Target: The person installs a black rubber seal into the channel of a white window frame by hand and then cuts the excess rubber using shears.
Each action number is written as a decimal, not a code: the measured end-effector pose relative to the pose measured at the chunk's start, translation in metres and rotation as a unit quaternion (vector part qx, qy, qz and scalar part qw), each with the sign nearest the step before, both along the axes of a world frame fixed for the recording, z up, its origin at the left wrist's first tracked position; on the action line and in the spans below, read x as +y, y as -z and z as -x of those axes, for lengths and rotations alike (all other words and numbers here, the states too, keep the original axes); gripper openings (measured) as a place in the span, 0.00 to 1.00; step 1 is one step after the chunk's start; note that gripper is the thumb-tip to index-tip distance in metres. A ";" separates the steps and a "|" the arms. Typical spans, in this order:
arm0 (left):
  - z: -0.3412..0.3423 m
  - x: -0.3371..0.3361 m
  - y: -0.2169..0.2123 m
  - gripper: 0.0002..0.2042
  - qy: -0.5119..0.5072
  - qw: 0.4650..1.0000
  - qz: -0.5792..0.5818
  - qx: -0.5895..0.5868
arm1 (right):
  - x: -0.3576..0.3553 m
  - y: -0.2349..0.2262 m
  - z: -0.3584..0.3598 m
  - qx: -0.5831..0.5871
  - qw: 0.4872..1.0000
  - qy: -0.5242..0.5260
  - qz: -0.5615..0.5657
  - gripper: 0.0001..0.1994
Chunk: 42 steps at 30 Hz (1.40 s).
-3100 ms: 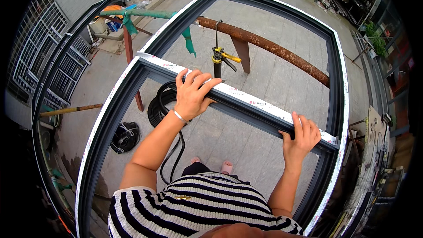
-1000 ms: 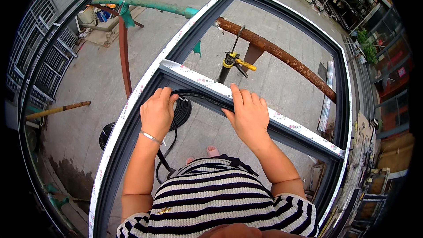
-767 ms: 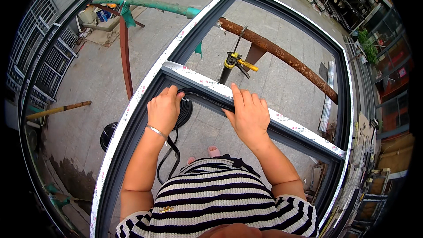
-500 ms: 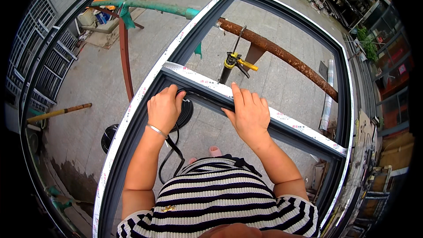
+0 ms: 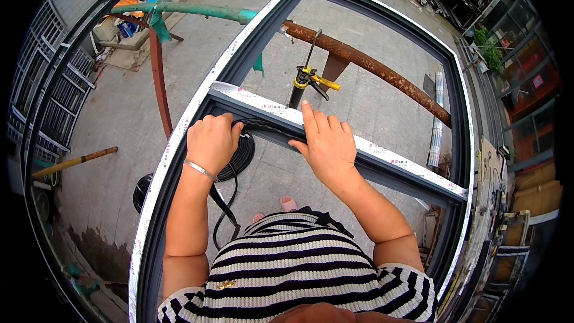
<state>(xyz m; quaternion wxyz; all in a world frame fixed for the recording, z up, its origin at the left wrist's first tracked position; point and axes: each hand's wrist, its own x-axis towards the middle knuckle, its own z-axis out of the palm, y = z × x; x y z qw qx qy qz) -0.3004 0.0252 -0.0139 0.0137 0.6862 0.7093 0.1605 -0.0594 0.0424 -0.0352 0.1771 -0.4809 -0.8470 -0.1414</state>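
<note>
A large dark grey window frame [image 5: 141, 227], faced with white printed protective film, lies flat before me. My left hand [image 5: 210, 142] is closed at the inner corner where the crossbar [image 5: 382, 154] meets the long bar, pinching a black rubber sealing strip [image 5: 256, 124]. That strip runs along the crossbar's near groove toward my right hand [image 5: 327, 146]. The right hand rests on the crossbar with its fingers stretched over the white film and the thumb apart on the near side. More strip lies in a black coil [image 5: 243, 154] below, and a loose length hangs toward me.
Beyond the crossbar stands a caulking gun [image 5: 304, 82] with yellow parts. A rusty pipe [image 5: 371, 66] and a green pipe [image 5: 197, 8] run beneath the frame. A bamboo pole [image 5: 75, 162] sticks in at left. Film-wrapped profiles [image 5: 436, 119] lie at right.
The view has shifted slightly, so the frame appears a little further left. My right thumb has come away from the groove and the fingers lie flatter. The left hand stays at the corner.
</note>
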 end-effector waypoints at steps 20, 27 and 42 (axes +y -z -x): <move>0.012 0.011 0.063 0.15 0.024 0.959 -0.216 -0.184 | 0.014 -0.002 0.037 0.011 0.999 -0.022 0.025 0.37; 0.005 0.011 0.066 0.18 -0.005 0.948 -0.238 -0.209 | 0.012 -0.006 0.040 0.032 0.998 -0.006 0.048 0.32; 0.003 0.014 0.075 0.19 -0.007 0.947 -0.258 -0.189 | 0.008 0.003 0.009 -0.023 0.998 -0.054 -0.015 0.38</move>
